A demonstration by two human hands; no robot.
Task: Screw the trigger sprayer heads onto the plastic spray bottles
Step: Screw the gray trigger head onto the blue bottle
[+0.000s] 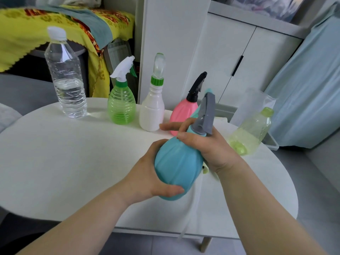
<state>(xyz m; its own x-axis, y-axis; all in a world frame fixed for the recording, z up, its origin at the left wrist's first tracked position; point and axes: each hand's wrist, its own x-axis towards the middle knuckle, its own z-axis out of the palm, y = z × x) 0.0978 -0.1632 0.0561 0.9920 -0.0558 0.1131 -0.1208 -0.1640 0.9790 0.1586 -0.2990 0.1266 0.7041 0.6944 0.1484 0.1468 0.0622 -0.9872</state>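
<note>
Over the white table (pixel 73 162), left hand (pixel 152 177) cups a tilted teal bottle (pixel 176 168); right hand (pixel 211 150) grips its grey sprayer (pixel 207 115).

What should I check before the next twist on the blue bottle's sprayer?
1. Left hand has a grip on the blue bottle: ok.
2. Right hand wraps the collar of the grey sprayer head: ok.
3. Head seated straight on the neck: cannot tell, fingers cover the joint.
4. Bottle lifted off the white table, free to turn: ok.
5. Room from the pink bottle just behind: not ok, the two overlap in view.
6. Thread fully tightened: cannot tell.
</note>
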